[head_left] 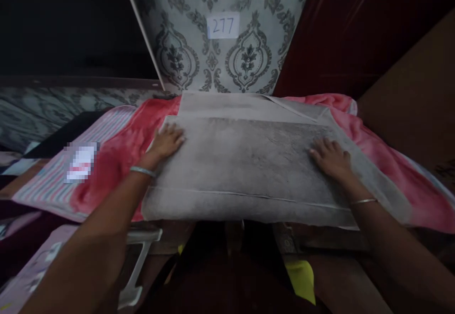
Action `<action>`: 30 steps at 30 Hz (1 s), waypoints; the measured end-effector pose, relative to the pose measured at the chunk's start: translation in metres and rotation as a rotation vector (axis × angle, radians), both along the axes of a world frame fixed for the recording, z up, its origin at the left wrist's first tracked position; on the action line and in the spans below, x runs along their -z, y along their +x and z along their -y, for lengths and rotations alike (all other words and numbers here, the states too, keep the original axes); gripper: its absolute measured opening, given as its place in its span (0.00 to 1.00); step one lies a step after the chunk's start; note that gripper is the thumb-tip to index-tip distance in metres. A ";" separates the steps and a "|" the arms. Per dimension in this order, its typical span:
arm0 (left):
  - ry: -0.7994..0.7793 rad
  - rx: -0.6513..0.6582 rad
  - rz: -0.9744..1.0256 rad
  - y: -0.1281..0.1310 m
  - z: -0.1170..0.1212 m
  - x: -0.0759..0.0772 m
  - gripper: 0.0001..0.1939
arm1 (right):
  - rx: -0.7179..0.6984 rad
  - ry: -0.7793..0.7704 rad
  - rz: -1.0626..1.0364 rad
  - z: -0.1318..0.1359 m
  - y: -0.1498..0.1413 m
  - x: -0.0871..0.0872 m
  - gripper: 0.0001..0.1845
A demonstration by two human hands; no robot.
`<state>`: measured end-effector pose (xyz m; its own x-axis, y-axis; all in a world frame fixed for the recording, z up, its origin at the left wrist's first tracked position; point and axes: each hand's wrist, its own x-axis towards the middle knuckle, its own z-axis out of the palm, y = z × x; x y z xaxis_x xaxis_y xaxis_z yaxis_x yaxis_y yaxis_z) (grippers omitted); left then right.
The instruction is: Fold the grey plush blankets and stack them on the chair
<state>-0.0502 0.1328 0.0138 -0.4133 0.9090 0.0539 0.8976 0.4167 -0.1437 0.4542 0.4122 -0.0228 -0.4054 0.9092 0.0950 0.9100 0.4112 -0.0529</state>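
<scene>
A wide grey-white fabric piece [231,162], thin and slightly see-through, lies spread in front of me with a darker grey panel in its middle. Its back part and a strip along the front edge look paler. My left hand [167,141] rests flat on its left side, fingers spread. On the right side of the fabric, my right hand [330,157] lies palm down, fingers apart. Neither hand grips anything. Beneath the fabric is a red and pink cloth [121,138] that shows on both sides.
A striped cloth edge [67,162] shows at the left. Behind stand a patterned wall [213,67] with a paper marked 277 [223,25], a dark screen [71,24] and a dark red panel [341,34]. A brown board [415,86] stands at the right.
</scene>
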 end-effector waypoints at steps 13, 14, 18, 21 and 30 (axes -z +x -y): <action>-0.019 -0.208 0.167 0.019 0.096 0.024 0.34 | -0.153 0.077 -0.068 0.051 -0.003 0.040 0.37; -0.027 -0.222 0.180 0.018 0.105 0.020 0.33 | -0.152 0.070 -0.075 0.050 -0.003 0.041 0.37; -0.059 -0.274 0.192 0.027 0.124 0.003 0.32 | -0.144 0.040 -0.096 0.050 -0.007 0.040 0.38; 0.032 -0.215 0.119 0.056 0.114 -0.001 0.30 | -0.113 -0.005 -0.094 0.053 -0.014 0.032 0.37; 0.087 -0.010 0.114 0.122 0.111 0.034 0.31 | -0.021 0.059 -0.010 0.107 0.023 0.035 0.34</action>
<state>0.0714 0.0219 -0.0203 -0.4303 0.8987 0.0848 0.9018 0.4322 -0.0036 0.4767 0.3050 -0.0575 -0.4232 0.8931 0.1524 0.9006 0.4331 -0.0369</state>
